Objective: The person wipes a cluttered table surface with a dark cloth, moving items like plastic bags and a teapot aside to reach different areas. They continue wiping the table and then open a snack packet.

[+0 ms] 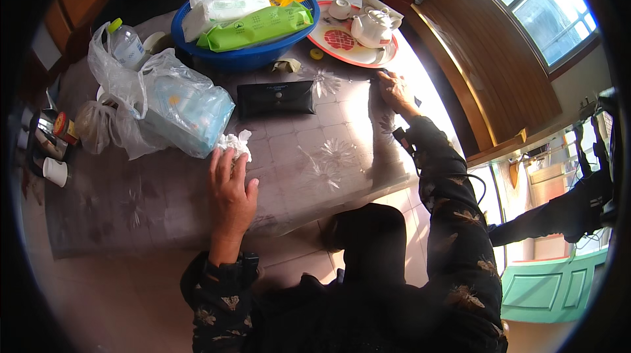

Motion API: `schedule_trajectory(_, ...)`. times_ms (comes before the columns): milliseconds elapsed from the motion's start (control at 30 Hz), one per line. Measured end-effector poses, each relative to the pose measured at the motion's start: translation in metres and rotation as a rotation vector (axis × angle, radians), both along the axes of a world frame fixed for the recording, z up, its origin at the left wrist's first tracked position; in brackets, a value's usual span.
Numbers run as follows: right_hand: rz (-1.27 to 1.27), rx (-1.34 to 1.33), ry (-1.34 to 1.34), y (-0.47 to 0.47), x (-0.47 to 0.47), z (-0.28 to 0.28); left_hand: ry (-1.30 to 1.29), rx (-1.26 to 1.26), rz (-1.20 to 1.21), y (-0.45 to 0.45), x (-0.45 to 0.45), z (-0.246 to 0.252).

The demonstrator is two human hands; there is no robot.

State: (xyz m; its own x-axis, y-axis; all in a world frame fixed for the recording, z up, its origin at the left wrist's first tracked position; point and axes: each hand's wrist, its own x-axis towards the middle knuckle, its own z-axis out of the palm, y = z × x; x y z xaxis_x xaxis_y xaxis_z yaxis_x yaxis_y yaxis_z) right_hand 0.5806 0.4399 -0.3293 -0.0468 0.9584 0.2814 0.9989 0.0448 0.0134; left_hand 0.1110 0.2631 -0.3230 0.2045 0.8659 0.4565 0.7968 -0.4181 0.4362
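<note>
My left hand [232, 200] is over the near left part of the table, palm down with the thumb apart. Its fingertips reach a crumpled white tissue [238, 144]; whether they touch it is unclear. My right hand [394, 90] rests at the table's right side, just below a round red-rimmed tray [362, 59]. Something dark shows by its fingertips and wrist, but I cannot tell if it is held. Between the hands lies a black snap-closed case [276, 98]. Beside my left hand is a clear plastic bag [190, 106] with a light-blue package inside.
A blue plastic basket [241, 59] holds tissue and wipe packs. On the tray stand a white teapot [373, 30] and a cup [339, 8]. A yellow cap [316, 53] lies nearby. At left are a capped bottle [127, 47], a jar [65, 127] and a paper cup [55, 171].
</note>
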Motion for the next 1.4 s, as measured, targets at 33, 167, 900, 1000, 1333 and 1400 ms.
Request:
schedule_trajectory(33, -0.129, -0.063, 0.027, -0.005, 0.01, 0.005, -0.003, -0.001, -0.002, 0.0, 0.0, 0.0)
schedule_trajectory(167, -0.265, 0.003, 0.144, -0.045, 0.044, 0.014, -0.024, 0.009, -0.013, 0.0, 0.0, 0.0)
schedule_trajectory(900, -0.309, -0.154, 0.012, -0.172, -0.044, 0.01, -0.064, 0.059, 0.135, 0.011, -0.002, -0.003)
schedule_trajectory(1000, -0.201, -0.1, 0.056, -0.184, -0.099, 0.015, -0.106, 0.1, 0.09, 0.014, -0.001, -0.016)
schedule_trajectory(1333, -0.067, 0.034, 0.138, -0.195, -0.189, 0.005, -0.066, 0.119, -0.062, 0.029, -0.006, -0.044)
schedule_trajectory(1400, -0.049, 0.109, 0.105, -0.196, -0.184, 0.001, -0.048, 0.129, -0.07, 0.037, -0.008, -0.05)
